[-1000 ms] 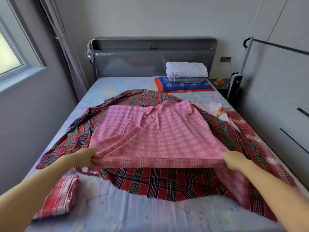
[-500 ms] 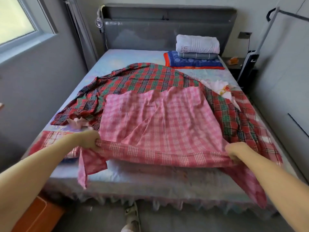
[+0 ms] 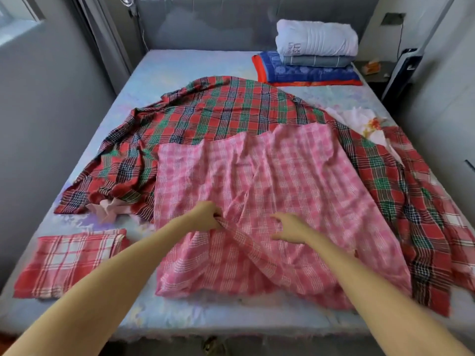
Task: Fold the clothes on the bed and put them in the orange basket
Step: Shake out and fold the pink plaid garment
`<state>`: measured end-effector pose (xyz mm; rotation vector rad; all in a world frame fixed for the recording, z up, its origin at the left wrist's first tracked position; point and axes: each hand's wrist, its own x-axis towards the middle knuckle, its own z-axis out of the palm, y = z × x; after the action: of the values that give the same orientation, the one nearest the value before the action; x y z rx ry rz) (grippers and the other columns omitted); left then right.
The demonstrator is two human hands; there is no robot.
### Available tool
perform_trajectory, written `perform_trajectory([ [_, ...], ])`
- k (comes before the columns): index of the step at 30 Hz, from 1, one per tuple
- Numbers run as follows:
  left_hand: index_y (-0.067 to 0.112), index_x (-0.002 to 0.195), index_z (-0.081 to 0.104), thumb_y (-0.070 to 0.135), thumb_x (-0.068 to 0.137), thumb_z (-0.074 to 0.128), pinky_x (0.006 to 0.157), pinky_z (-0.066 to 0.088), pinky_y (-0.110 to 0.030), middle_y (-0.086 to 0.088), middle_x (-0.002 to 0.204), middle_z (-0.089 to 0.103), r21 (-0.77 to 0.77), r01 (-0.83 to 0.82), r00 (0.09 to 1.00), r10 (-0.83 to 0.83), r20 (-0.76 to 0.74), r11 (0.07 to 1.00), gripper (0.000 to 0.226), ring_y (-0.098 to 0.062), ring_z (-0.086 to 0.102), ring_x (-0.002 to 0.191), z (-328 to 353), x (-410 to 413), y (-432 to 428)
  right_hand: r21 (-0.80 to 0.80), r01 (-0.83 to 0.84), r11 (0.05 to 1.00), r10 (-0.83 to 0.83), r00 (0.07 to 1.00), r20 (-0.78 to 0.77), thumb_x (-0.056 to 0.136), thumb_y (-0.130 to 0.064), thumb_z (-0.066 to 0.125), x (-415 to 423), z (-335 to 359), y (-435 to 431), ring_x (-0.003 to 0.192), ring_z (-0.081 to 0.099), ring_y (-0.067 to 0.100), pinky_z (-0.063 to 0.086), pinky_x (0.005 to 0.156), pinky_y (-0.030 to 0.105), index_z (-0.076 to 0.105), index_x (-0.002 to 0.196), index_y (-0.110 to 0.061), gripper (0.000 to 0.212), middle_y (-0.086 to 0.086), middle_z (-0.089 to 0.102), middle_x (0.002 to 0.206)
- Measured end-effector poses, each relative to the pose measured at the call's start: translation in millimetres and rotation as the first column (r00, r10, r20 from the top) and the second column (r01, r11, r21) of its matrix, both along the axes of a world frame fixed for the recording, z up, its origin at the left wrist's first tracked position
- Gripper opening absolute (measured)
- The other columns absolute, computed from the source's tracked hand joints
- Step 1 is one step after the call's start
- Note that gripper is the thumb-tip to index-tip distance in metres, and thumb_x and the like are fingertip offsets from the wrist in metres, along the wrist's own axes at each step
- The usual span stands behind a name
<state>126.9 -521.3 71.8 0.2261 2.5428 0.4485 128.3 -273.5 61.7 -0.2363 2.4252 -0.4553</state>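
A pink checked cloth [image 3: 270,181] lies spread over the middle of the bed, on top of a large red and green plaid cloth [image 3: 226,109]. My left hand [image 3: 207,215] pinches a raised fold near the pink cloth's middle. My right hand [image 3: 291,227] hovers just right of it with fingers apart, holding nothing. A folded red and white checked cloth [image 3: 69,260] rests at the bed's front left. A small crumpled pink piece [image 3: 109,208] lies beside the plaid's left edge. A white printed cloth [image 3: 362,123] peeks out at the right. The orange basket is out of view.
A stack of folded bedding [image 3: 314,51] sits at the head of the bed on the right. The grey headboard [image 3: 218,21] is behind it. A wall runs along the left, a nightstand [image 3: 372,70] and wardrobe stand on the right.
Both hands left the pink cloth's front edge and came together at its middle. The cloth now lies flat on the bed. The view has tilted closer to the bed.
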Motion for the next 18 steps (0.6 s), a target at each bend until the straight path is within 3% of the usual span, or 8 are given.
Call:
perform_trajectory([
  [2, 0.012, 0.063, 0.054, 0.016, 0.08, 0.066, 0.061, 0.036, -0.024, 0.004, 0.061, 0.047, 0.072, -0.023, 1.0, 0.022, 0.02, 0.997, 0.022, -0.016, 0.045, 0.069, -12, -20, 2, -0.18, 0.038, 0.983, -0.017, 0.993, 0.113, 0.081, -0.031, 0.07, -10, -10, -41, 0.127, 0.044, 0.019, 0.04, 0.103, 0.034, 0.037, 0.142, -0.018, 0.07, 0.003, 0.044, 0.14],
  [4, 0.01, 0.067, 0.058, 0.013, 0.078, 0.068, 0.058, 0.038, -0.025, 0.003, 0.062, 0.049, 0.21, -0.121, 0.992, 0.11, 0.064, 0.97, 0.015, -0.014, 0.046, 0.063, -24, -38, 5, -0.286, 0.104, 0.953, -0.047, 0.979, 0.2, 0.079, -0.025, 0.072, -25, -25, -66, 0.116, 0.05, 0.016, 0.043, 0.097, 0.032, 0.051, 0.129, -0.02, 0.055, -0.001, 0.054, 0.124],
  [6, 0.007, 0.07, 0.061, 0.012, 0.075, 0.071, 0.051, 0.037, -0.021, 0.001, 0.061, 0.052, 0.343, -0.198, 0.97, 0.132, 0.206, 0.918, 0.012, -0.011, 0.045, 0.057, -37, -52, 9, -0.278, 0.134, 0.951, -0.068, 0.97, 0.233, 0.077, -0.018, 0.072, -42, -44, -79, 0.083, 0.055, 0.014, 0.046, 0.076, 0.031, 0.061, 0.087, -0.022, 0.016, -0.004, 0.059, 0.087],
  [8, 0.008, 0.083, 0.068, 0.016, 0.077, 0.073, 0.055, 0.042, -0.021, -0.001, 0.069, 0.059, 0.434, -0.22, 0.921, 0.039, 0.388, 0.874, 0.011, -0.011, 0.052, 0.062, -46, -64, 9, -0.144, 0.036, 0.989, 0.002, 0.966, 0.259, 0.076, -0.015, 0.071, -61, -64, -79, 0.069, 0.051, 0.015, 0.042, 0.065, 0.031, 0.055, 0.069, -0.017, 0.018, -0.001, 0.054, 0.071],
  [10, 0.01, 0.089, 0.069, 0.02, 0.083, 0.069, 0.063, 0.049, -0.02, 0.0, 0.076, 0.064, 0.475, -0.262, 0.862, -0.017, 0.506, 0.84, 0.012, -0.01, 0.058, 0.068, -59, -81, 2, 0.079, -0.214, 0.974, 0.17, 0.912, 0.373, 0.077, -0.015, 0.072, -81, -77, -72, 0.074, 0.051, 0.016, 0.043, 0.065, 0.027, 0.062, 0.082, -0.011, 0.012, 0.004, 0.057, 0.078],
  [13, -0.003, 0.089, 0.066, 0.013, 0.09, 0.059, 0.074, 0.056, -0.03, -0.009, 0.077, 0.061, 0.448, -0.442, 0.862, 0.228, 0.454, 0.777, 0.018, -0.018, 0.057, 0.073, -92, -116, -13, 0.287, -0.467, 0.836, 0.265, 0.802, 0.535, 0.082, -0.008, 0.068, -118, -91, -53, 0.077, 0.051, 0.017, 0.041, 0.06, 0.022, 0.063, 0.115, -0.003, 0.034, 0.006, 0.06, 0.082],
  [16, 0.006, 0.069, 0.059, 0.009, 0.089, 0.054, 0.071, 0.053, -0.035, -0.007, 0.067, 0.058, 0.358, -0.539, 0.838, 0.443, 0.318, 0.762, 0.021, -0.019, 0.053, 0.062, -121, -151, -22, 0.318, -0.237, 0.918, 0.084, 0.899, 0.429, 0.084, 0.004, 0.05, -165, -112, -34, 0.089, 0.06, 0.02, 0.05, 0.066, 0.026, 0.06, 0.122, -0.005, 0.041, 0.01, 0.066, 0.112],
  [18, 0.006, 0.069, 0.058, 0.009, 0.088, 0.052, 0.063, 0.045, -0.032, -0.007, 0.064, 0.054, 0.279, -0.529, 0.844, 0.462, 0.274, 0.801, 0.02, -0.02, 0.048, 0.06, -140, -177, -21, 0.278, 0.033, 0.96, -0.104, 0.964, 0.244, 0.084, 0.0, 0.045, -198, -133, -31, 0.1, 0.063, 0.025, 0.053, 0.079, 0.031, 0.066, 0.11, -0.004, 0.034, 0.01, 0.066, 0.111],
])
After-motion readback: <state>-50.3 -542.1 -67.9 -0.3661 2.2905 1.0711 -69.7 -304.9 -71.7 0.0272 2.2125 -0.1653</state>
